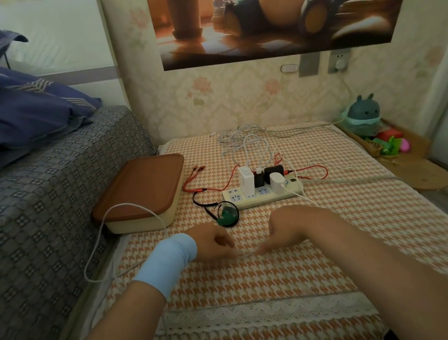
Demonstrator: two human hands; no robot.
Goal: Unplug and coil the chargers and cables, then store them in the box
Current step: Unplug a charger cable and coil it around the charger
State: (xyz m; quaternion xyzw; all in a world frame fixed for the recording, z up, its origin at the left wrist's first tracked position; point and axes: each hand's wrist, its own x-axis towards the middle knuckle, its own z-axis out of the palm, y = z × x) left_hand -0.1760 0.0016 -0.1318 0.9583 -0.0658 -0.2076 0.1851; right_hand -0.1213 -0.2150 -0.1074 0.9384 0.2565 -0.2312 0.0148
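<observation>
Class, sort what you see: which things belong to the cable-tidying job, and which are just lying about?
Job: power strip, chargers, white cable, red cable, lidded box.
Lying about: plush toy, pillow, poster, toy basket.

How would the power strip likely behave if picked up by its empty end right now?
The power strip is probably rigid, but several chargers stand plugged into its middle and right, so that end may sag. The white cables leaving them look floppy and would likely trail and tangle with the red cable.
</observation>
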